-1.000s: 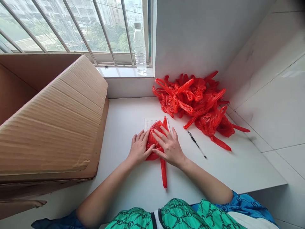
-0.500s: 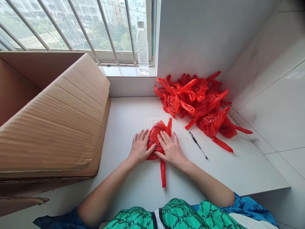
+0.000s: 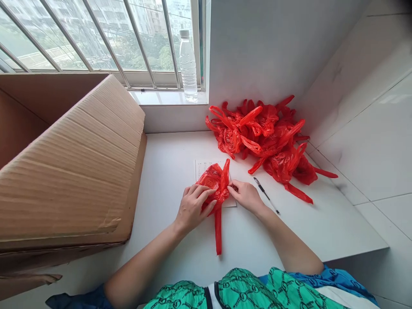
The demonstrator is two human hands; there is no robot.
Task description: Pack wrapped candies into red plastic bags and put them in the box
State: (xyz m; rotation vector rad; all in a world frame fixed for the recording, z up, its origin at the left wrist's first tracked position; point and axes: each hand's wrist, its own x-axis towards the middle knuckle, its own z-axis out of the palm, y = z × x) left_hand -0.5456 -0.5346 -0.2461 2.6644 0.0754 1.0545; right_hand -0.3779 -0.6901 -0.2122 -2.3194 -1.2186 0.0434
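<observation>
A crumpled red plastic bag (image 3: 210, 174) lies on the white table in front of me, one handle pointing away and the other stretched straight toward me. My left hand (image 3: 195, 204) grips its near left side, the fingers bent over the plastic and the thumb below. On the right edge, by the gathered part, my right hand (image 3: 246, 195) pinches the plastic between thumb and fingertips. Under the bag lies a sheet of paper (image 3: 230, 202) with small writing, mostly covered.
A heap of red plastic bags (image 3: 267, 133) lies against the wall at the back right. Nearer sits a black-and-clear pen (image 3: 266, 195). A large open cardboard box (image 3: 83, 171) takes up the left side. A clear water bottle (image 3: 188, 66) stands on the windowsill.
My right hand has gone from lying flat on the bag to pinching its right edge. My left fingers have bent more over the bag. More of the paper shows.
</observation>
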